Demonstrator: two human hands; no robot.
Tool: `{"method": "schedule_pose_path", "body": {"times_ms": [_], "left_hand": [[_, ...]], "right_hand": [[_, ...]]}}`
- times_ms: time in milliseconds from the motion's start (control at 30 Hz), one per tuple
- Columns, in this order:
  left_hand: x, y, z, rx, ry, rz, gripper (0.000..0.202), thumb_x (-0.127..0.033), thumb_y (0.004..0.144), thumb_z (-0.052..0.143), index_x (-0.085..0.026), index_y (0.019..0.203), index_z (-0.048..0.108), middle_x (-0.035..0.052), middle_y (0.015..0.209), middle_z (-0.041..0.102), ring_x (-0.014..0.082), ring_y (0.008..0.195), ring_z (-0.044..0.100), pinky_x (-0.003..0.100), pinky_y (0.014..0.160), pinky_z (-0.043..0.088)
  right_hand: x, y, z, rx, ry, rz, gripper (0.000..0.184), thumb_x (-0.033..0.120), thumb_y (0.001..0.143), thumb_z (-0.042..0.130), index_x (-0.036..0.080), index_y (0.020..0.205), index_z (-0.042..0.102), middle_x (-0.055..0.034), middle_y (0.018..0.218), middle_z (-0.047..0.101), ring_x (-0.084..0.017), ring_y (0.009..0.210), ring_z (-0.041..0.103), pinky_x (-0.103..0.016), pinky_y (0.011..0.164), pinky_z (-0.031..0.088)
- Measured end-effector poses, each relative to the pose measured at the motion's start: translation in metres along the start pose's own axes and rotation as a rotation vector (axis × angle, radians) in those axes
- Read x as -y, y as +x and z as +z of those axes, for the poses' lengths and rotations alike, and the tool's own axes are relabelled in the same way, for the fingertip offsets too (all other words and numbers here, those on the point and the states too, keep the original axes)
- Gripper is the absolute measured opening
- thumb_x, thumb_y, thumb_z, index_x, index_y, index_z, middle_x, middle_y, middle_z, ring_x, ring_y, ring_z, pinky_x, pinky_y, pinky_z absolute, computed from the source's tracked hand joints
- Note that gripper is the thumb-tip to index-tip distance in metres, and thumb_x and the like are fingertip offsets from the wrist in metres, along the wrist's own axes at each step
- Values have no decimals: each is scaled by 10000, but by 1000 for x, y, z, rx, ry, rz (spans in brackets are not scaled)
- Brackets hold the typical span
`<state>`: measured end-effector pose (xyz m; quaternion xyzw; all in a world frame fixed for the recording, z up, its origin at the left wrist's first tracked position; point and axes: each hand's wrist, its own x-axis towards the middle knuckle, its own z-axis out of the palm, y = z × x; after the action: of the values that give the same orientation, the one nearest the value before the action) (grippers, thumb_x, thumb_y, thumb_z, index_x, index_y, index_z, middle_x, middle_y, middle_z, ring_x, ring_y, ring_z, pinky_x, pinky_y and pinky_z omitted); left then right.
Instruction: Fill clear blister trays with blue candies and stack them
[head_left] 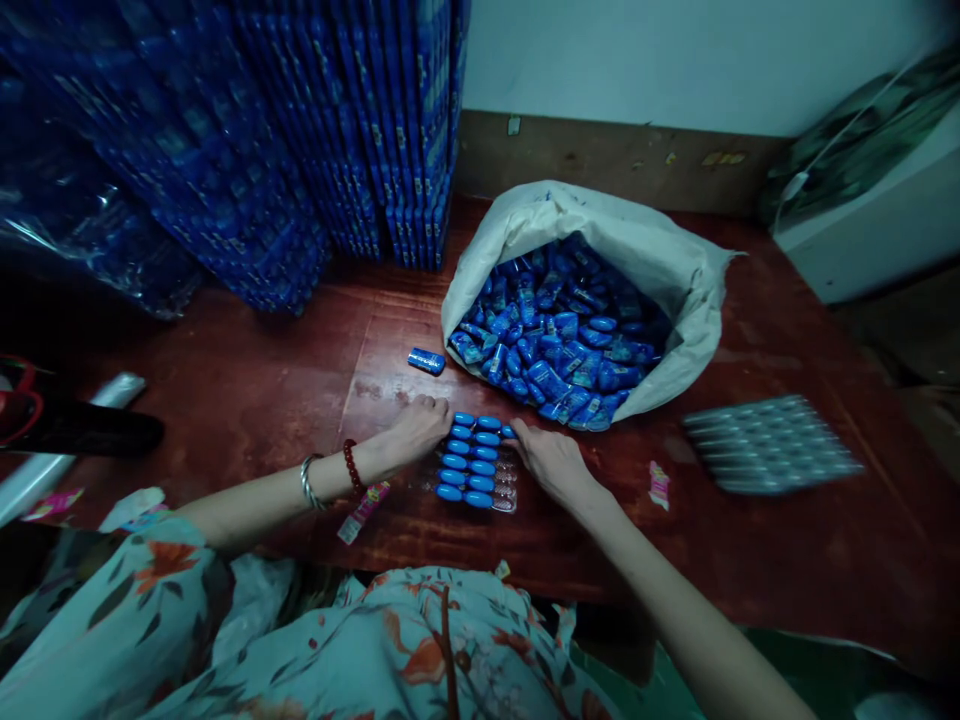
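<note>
In front of me on the table lies a clear plastic blister tray (505,491), with glossy blue oval pieces (481,468) filling two columns and bare cavities along its right side. My right hand (553,462) pinches a blue oval piece (508,432) at the tray's upper right, over the third column. At the upper left corner my left hand (422,430) rests with fingers curled in; whatever they hold is hidden. Just beyond that hand lies a single blue packet (426,361). Behind the tray, an open white sack (694,285) holds many blue wrapped packets (559,345).
Tall stacks of blue packs (360,130) stand at the back left. A stack of clear empty trays (772,445) sits to the right. Pink wrappers (659,485) lie on the red-brown table (300,370). At far left are a dark object (97,425) and a plastic roll (37,485).
</note>
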<state>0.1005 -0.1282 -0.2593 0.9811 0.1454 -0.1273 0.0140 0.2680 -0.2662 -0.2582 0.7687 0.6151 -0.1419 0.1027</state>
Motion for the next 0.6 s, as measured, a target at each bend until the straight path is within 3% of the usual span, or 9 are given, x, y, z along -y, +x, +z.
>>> {"method": "schedule_pose_path", "body": {"times_ms": [167, 267, 333, 433, 533, 600], "left_hand": [[8, 2, 2, -38, -87, 53, 207, -10, 836, 431, -77, 943, 595, 159, 947, 627, 250, 868, 615, 359, 753, 467], [21, -4, 3, -61, -149, 28, 178, -107, 867, 477, -86, 1007, 585, 152, 996, 635, 259, 909, 613, 366, 793, 466], [36, -10, 2, -61, -221, 44, 358, -236, 845, 582, -100, 1171, 522, 150, 1090, 622, 266, 969, 603, 367, 831, 465], [62, -8, -2, -94, -464, 123, 683, -366, 795, 652, -174, 1371, 340, 130, 1256, 550, 245, 1081, 566, 343, 905, 448], [76, 15, -4, -303, -618, 31, 639, -438, 833, 585, -228, 1386, 344, 119, 1346, 475, 253, 1198, 488, 385, 1002, 387], [73, 41, -2, -451, -605, -84, 711, -493, 795, 612, -231, 1398, 342, 147, 1419, 377, 305, 1293, 378, 462, 1055, 316]], "right_hand": [[3, -3, 8, -29, 62, 39, 278, 345, 958, 375, 222, 1149, 534, -70, 940, 699, -216, 787, 674, -248, 543, 384], [2, -9, 15, -80, 152, 50, 299, 360, 948, 394, 239, 1187, 526, -69, 977, 699, -210, 814, 674, -254, 601, 439], [-5, -11, 18, -151, 251, 6, 347, 395, 944, 388, 248, 1235, 506, -70, 1023, 687, -207, 877, 660, -278, 686, 476], [-26, -5, 20, -386, 387, 18, 413, 429, 949, 327, 251, 1284, 488, -81, 1112, 634, -205, 996, 602, -326, 824, 478], [-44, 22, 18, -643, 388, 180, 487, 471, 931, 322, 220, 1320, 473, -131, 1196, 542, -256, 1085, 514, -415, 884, 452], [-47, 47, 15, -698, 367, 258, 547, 512, 904, 367, 223, 1366, 423, -151, 1255, 480, -295, 1114, 469, -476, 881, 439]]}}
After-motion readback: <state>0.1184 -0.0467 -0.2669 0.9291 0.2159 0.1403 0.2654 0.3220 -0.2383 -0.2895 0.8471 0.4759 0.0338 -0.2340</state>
